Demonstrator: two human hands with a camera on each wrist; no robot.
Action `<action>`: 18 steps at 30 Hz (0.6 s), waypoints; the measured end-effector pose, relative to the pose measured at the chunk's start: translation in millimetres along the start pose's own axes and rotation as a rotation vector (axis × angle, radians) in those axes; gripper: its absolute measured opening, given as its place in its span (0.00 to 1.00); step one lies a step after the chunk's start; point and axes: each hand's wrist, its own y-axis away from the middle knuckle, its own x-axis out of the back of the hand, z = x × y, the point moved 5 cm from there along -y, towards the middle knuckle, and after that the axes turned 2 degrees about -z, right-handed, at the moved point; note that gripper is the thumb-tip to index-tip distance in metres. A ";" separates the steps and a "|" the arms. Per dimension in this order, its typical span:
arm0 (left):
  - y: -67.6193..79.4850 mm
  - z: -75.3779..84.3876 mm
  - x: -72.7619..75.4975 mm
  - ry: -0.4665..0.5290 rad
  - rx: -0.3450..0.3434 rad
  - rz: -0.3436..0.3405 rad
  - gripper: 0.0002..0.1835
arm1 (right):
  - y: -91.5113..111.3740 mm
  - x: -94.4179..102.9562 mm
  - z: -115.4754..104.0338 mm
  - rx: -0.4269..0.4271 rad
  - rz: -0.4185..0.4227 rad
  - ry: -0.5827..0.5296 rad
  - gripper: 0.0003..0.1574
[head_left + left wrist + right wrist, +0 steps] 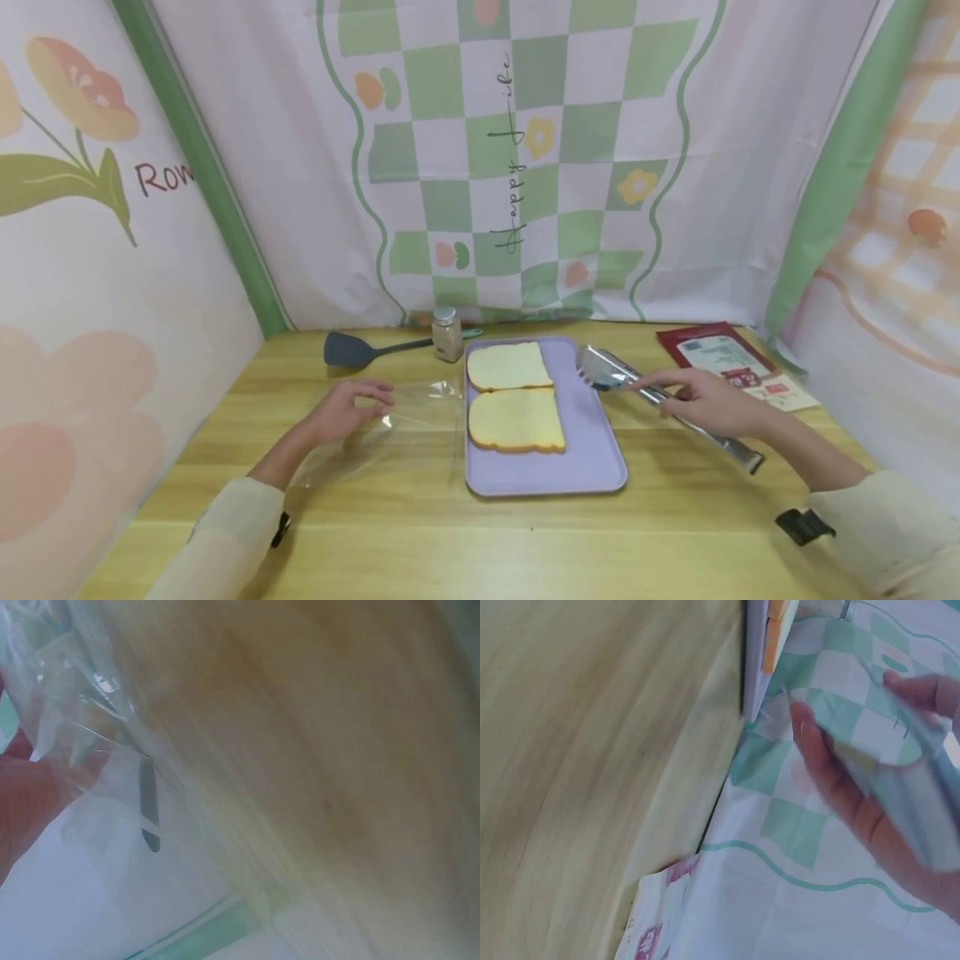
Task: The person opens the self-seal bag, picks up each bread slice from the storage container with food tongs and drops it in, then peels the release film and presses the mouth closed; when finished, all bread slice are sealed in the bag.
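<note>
A clear plastic bag [416,417] lies at the tray's left side, its near part hanging loose. My left hand [348,410] pinches it near its upper left part; in the left wrist view, plastic film [97,739] covers the fingertips. Metal tongs [637,375] slant across the right edge of a lilac tray [543,475]. Around their arms, the fingers and thumb of my right hand [705,402] are closed; the right wrist view shows the tongs [907,787] blurred. Two bread slices, a far one [510,367] and a near one [517,419], rest on the tray, apart from the tong tips.
Behind the bag lies a dark spatula [348,350], its handle passing behind a small lidded jar [447,336]. A red and white packet [716,350] lies at the back right, with a pale printed packet or paper [787,392] beside it. A patterned curtain [517,167] hangs behind the wooden table [420,550].
</note>
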 end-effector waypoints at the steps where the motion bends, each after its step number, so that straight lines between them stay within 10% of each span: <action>1: 0.4 0.0 0.2 -0.001 0.007 0.007 0.07 | 0.3 -0.7 -2.3 0.018 -0.025 -0.012 0.22; 18: 1.3 -0.2 0.7 0.013 -0.013 0.029 0.06 | -0.5 -22.4 -0.1 0.184 -0.364 -0.379 0.24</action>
